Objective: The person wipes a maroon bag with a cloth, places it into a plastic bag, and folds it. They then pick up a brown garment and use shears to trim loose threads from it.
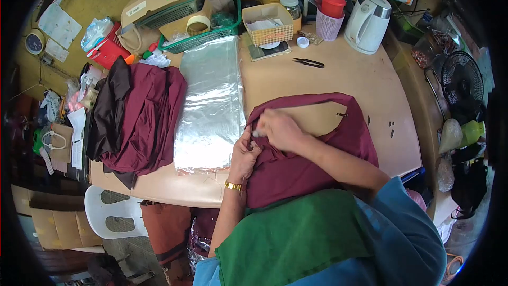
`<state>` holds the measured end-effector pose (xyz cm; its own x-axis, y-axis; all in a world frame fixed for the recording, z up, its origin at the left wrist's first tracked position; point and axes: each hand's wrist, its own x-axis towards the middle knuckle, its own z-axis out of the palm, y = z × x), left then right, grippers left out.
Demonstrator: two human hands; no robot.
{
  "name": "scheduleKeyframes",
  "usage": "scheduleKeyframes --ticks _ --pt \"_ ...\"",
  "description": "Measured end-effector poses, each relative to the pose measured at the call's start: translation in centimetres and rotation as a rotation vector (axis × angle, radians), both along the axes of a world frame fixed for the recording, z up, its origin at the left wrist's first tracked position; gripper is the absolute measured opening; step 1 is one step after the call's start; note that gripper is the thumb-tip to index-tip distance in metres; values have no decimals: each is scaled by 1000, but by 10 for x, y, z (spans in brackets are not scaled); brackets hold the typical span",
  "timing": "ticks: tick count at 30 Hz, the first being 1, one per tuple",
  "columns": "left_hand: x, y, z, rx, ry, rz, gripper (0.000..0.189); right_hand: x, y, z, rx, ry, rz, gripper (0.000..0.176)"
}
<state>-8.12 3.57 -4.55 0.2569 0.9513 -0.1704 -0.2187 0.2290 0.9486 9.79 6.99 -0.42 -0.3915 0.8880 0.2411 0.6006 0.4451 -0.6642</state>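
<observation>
A maroon fabric piece (296,180) lies on the table in front of me, its upper part forming a wide loop with a small dark tag or pull near the right side. My left hand (244,158), with a gold watch at the wrist, pinches the left edge of this fabric. Just above it, my right hand (281,131) is closed at the same edge, fingers curled. Something small and whitish shows at its fingertips, too blurred to name. Left of my hands lies a stack of clear plastic bags (209,106).
A pile of maroon and black fabric (143,116) sits on the left. Thread snips (308,63) lie farther back. Along the back edge stand a green basket (196,44), a woven basket (268,27), a lilac cup (329,25) and a white electric kettle (367,24).
</observation>
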Motion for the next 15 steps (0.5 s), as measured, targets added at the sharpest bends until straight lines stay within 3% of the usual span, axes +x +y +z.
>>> scheduleKeyframes --ticks 2,6,8,9,12,13,15 --pt "1 -1 1 -44 -17 30 77 -1 -30 -11 -35 93 -19 13" --pt "4 -2 9 -90 32 74 76 16 -37 9 -33 -46 113 10" --pt "3 -2 6 -80 25 69 76 10 -24 28 -101 -33 -7 7" --pt "4 -2 5 -69 11 65 76 5 -14 13 159 43 46 5" --pt "9 -3 14 -74 -82 91 75 -6 -12 -35 190 -15 101 4" --pt "11 -2 11 -88 -50 140 73 -4 -27 -8 24 -16 42 5" --pt "6 -1 7 -90 -66 117 73 12 -38 -4 -59 -50 110 3"
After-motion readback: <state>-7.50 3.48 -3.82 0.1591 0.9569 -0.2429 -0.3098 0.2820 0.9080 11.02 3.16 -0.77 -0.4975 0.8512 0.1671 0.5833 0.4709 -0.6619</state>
